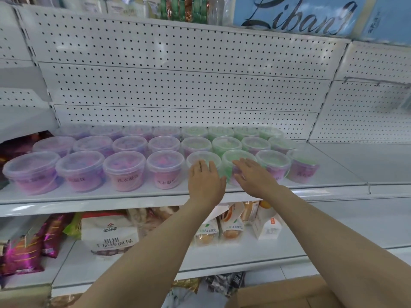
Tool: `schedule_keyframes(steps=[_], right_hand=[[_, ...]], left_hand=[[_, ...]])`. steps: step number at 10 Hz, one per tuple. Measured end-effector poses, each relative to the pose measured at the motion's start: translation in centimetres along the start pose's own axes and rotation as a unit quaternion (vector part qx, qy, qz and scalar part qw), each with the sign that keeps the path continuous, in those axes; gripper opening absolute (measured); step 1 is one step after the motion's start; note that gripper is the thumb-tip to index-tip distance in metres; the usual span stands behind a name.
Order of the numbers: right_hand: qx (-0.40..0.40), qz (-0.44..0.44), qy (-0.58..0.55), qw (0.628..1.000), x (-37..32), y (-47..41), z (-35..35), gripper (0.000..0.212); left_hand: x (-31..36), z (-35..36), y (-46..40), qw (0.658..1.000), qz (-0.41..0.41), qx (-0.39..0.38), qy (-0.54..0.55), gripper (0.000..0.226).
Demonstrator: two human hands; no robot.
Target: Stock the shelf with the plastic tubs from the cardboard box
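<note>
Not much to report on the person really: two bare forearms coming in from the bottom, no sleeves in sight. The left hand (205,181) and right hand (252,174) have bare fingers (201,166) with short nails. Wrists are bare as well, both pretty slim.

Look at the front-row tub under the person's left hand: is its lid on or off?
On. The tub has its clear lid seated on the rim, and the left hand rests flat-fingered against its front.
</note>
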State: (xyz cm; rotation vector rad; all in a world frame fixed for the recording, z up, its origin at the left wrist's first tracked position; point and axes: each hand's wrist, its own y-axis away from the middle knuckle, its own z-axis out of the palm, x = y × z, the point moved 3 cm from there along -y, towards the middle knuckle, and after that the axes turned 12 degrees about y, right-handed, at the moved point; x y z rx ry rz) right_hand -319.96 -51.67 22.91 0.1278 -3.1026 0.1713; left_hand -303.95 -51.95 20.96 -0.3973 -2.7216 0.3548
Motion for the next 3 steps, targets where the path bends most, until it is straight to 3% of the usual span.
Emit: schedule_keyframes(steps=[1, 3], right_hand=[[-0.031, 0.013, 0.002, 0.999, -0.5, 0.7, -0.5, 0.057], [0.001, 0.004, -0.003, 1.000, -1.9, 3.4, -2.5, 0.057]], left_hand=[[0.2, -0.5, 0.2, 1.000, -0.004, -0.021, 0.022, 0.069], [0.3, -3.5, 2.3, 0.998, 0.012, -0.011, 0.059, 0.058]])
